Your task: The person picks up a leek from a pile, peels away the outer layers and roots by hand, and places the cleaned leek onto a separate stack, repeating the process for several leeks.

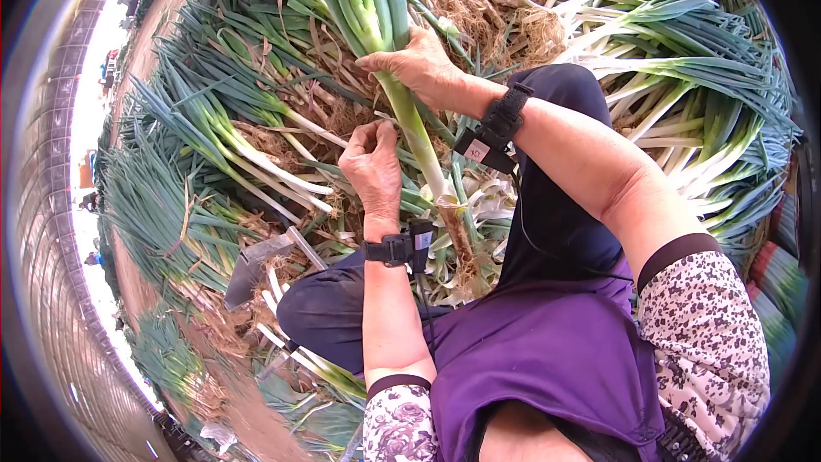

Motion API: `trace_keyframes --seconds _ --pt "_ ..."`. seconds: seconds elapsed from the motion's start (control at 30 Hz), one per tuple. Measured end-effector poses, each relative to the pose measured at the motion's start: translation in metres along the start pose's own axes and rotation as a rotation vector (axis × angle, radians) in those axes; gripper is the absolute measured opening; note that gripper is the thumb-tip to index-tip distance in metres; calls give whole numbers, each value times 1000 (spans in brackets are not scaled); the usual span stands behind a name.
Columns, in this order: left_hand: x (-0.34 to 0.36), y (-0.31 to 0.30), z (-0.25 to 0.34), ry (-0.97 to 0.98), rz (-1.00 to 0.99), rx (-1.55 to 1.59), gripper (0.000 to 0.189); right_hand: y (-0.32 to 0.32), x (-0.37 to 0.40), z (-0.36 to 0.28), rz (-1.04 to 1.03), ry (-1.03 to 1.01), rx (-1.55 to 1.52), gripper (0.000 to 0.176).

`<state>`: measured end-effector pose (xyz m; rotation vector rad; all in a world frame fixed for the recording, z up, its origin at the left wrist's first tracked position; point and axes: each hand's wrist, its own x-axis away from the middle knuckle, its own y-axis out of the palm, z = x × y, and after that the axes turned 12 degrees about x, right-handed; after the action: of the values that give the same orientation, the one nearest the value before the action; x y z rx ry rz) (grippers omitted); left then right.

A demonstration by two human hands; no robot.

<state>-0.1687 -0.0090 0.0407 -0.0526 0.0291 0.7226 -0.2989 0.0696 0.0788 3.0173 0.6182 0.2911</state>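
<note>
My right hand (423, 68) is wrapped round the upper stem of a large green onion (413, 133), just below where its leaves fan out. The onion stands slightly tilted in front of me, its leaves up and its pale end and brown roots (462, 252) down between my legs. Just left of the stem, my left hand (372, 162) is closed in a pinch, thumb against fingers. Whatever may be between those fingertips is too small to make out. Loose peeled skins (492, 210) lie beneath the onion.
Heaps of green onions with dry roots (197, 103) cover the ground at the left. More green onions, with clean white stems (684, 103), are piled at the right. A grey metal piece (256, 265) sits by my left knee. A dirt strip runs along the far left.
</note>
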Motion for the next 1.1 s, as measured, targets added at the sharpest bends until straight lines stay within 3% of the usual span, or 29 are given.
trace_keyframes --seconds 0.07,0.17,0.2,0.27,0.33,0.4,0.47,0.53,0.6,0.67,0.73,0.77,0.8,0.83,0.87,0.93,0.97,1.03,1.1 --pt "5 5 -6 -57 4 157 16 -2 -20 24 40 -49 18 46" --pt "10 12 -8 -245 117 697 12 -10 -20 24 120 -114 84 38" --pt "12 11 -10 -250 115 698 12 -12 -17 21 162 -128 130 33" --pt "18 9 -13 -332 -60 756 11 -13 -29 36 182 -154 140 28" --pt "14 9 -30 -278 -151 759 14 -12 -38 46 295 -113 180 27" --pt "19 16 -32 -91 -82 93 19 -14 -34 41 305 -135 144 30" --pt "28 16 -36 0 -158 -17 22 -17 -30 31 355 -130 197 34" --pt "37 11 -38 128 -324 -354 21 -19 -24 18 348 -129 180 35" --pt "50 3 -36 138 -305 -352 21 -21 -27 17 338 -130 163 37" --pt "74 -20 -48 -26 -492 -459 25 -29 -42 21 418 -240 177 38" --pt "109 -57 -91 89 -733 -693 31 -39 -43 7 387 -186 99 30" --pt "116 -63 -85 86 -728 -692 31 -44 -45 5 424 -243 119 33" --pt "118 -67 -73 -132 -682 -710 34 -46 -45 1 463 -301 136 36" --pt "117 -71 -64 -351 -637 -723 39 -49 -43 -1 474 -283 153 29" --pt "106 -70 -62 -150 -653 -830 44 -50 -41 2 475 -277 157 29" --pt "91 -42 -28 181 -416 -778 57 -52 -46 4 523 -306 146 34" --pt "86 -28 -19 191 -408 -773 57 -53 -48 7 550 -277 158 34" --pt "82 -1 -9 461 -415 -683 66 -54 -53 11 507 -286 38 34" --pt "78 14 -16 423 -440 -687 67 -56 -49 3 435 -219 -134 35"
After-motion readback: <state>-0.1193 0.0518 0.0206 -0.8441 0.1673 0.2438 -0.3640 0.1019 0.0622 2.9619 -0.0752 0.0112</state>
